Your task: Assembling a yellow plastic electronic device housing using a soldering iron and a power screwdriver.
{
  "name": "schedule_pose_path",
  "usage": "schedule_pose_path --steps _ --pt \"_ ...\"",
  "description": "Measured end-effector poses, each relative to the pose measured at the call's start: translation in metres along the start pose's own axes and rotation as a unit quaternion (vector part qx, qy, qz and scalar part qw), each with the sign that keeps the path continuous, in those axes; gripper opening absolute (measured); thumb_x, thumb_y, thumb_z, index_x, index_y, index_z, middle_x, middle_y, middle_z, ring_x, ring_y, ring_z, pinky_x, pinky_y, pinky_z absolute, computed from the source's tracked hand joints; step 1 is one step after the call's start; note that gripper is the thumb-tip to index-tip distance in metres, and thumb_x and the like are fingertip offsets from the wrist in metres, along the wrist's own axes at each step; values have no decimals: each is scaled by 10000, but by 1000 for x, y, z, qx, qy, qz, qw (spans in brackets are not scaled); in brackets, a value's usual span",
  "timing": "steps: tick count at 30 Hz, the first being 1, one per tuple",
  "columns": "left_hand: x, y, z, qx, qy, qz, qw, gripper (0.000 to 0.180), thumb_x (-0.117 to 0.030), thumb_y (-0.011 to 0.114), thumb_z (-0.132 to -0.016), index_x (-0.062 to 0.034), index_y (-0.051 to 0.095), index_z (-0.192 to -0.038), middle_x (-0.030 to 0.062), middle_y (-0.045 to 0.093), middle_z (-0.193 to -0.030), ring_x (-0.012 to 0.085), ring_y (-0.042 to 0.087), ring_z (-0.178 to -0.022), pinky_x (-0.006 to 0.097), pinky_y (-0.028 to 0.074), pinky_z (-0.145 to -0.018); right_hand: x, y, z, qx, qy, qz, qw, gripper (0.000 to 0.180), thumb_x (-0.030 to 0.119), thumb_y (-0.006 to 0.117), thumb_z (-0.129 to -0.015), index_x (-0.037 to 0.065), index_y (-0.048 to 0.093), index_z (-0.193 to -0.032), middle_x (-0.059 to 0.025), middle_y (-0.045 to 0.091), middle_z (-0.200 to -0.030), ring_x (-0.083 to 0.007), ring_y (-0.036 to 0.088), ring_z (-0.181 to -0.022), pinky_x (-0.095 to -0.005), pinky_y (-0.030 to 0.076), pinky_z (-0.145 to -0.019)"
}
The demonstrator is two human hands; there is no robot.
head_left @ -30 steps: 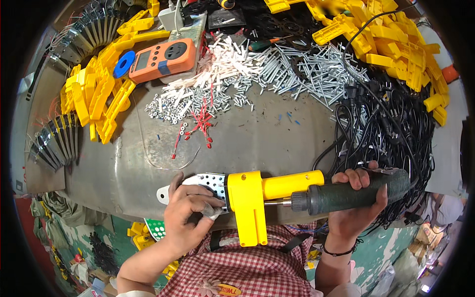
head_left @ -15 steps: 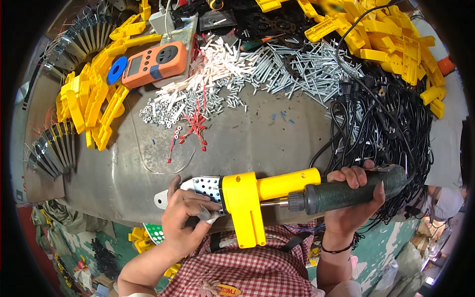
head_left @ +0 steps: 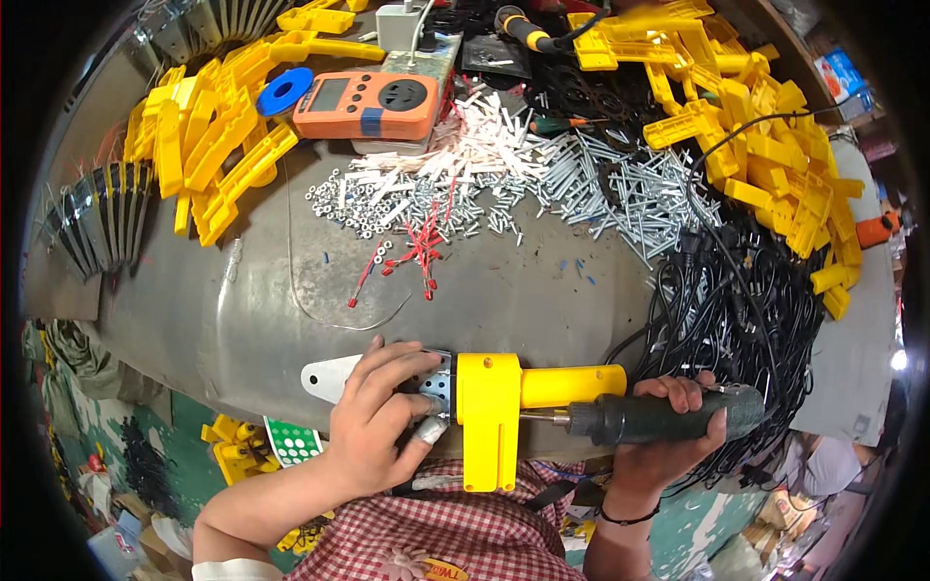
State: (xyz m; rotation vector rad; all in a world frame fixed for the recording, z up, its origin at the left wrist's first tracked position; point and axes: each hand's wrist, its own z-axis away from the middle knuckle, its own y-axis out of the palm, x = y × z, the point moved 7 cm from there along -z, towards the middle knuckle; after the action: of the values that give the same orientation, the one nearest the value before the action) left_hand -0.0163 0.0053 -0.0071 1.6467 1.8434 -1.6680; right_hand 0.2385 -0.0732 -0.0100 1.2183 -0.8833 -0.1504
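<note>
At the near table edge, a yellow plastic tool body (head_left: pixel 489 412) with a perforated metal plate (head_left: pixel 334 373) is pinned flat by the left hand (head_left: pixel 373 426), fingers closed over the plate. The right hand (head_left: pixel 668 441) is clamped round a dark screwdriver handle (head_left: pixel 668 416). Judged rigid, light, smooth-sided; best held by the yellow stem. No containers are seen: screws (head_left: pixel 620 184) lie loose in heaps.

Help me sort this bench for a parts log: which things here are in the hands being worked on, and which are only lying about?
In hand:
- left hand on the metal plate
- yellow housing
- right hand gripping the dark-handled screwdriver

Lying about:
- orange meter
- loose screws
- red-tipped wires
- black cords
- spare yellow housings
</note>
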Motion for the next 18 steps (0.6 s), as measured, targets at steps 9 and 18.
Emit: schedule_pose_path --steps 9,18 --pt "2 3 3 12 7 -8 1000 190 -98 662 -591 -89 540 -736 112 563 -1162 313 525 -1103 533 336 -994 -4 2 -1 3 -1 10 1000 312 257 576 -827 105 437 -1060 18 448 -777 -102 471 -752 -305 412 -808" --pt "-4 11 -3 -12 26 -39 999 181 -100 642 -614 -70 525 -749 168 545 -1136 388 519 -1060 545 357 -936 1 -7 -9 -24 23 15 999 338 311 597 -793 126 484 -1052 16 471 -753 -121 445 -747 -316 382 -793"
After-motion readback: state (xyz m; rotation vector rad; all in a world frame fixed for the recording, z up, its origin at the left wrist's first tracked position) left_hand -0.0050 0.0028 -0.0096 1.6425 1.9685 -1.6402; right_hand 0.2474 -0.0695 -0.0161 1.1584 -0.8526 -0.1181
